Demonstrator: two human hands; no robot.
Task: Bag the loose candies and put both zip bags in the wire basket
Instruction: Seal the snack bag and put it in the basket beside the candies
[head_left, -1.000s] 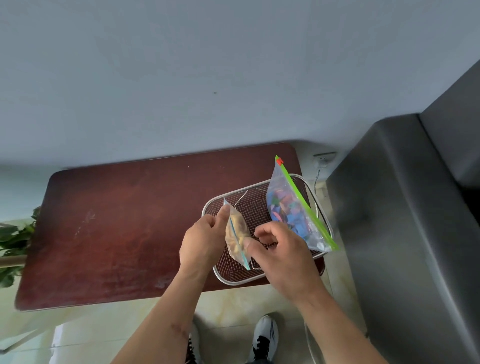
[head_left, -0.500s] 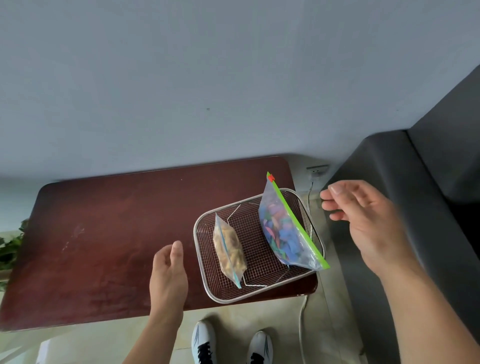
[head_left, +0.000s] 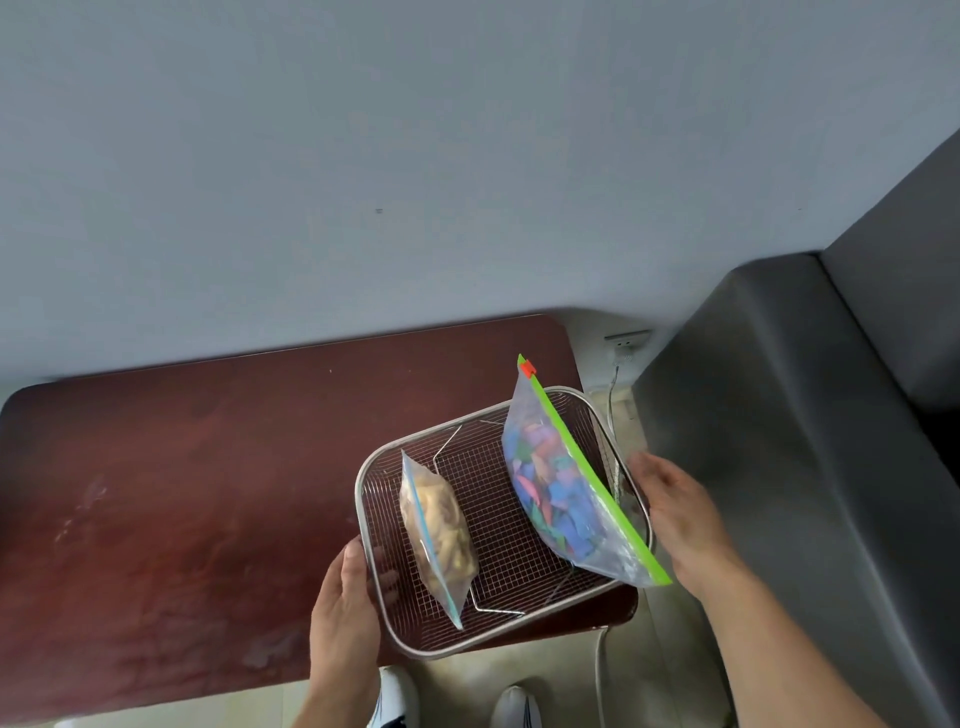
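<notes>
The wire basket (head_left: 498, 525) sits at the right end of the dark red table (head_left: 182, 493), overhanging its front edge. Two zip bags stand in it. The small bag of tan candies (head_left: 441, 530) is on the left. The large green-zip bag of colourful candies (head_left: 550, 493) leans over the right rim. My left hand (head_left: 345, 613) grips the basket's left rim, thumb on top and fingers visible through the mesh. My right hand (head_left: 675, 514) holds the right rim, its fingers partly hidden behind the large bag.
A grey sofa (head_left: 779, 467) stands close on the right. A wall socket (head_left: 628, 340) with a white cable (head_left: 602, 675) lies between table and sofa. My shoes (head_left: 395, 696) are below the table's front edge. The grey wall rises behind.
Both hands let go of the small bag and drew apart. They have now closed in on the basket's left and right rims.
</notes>
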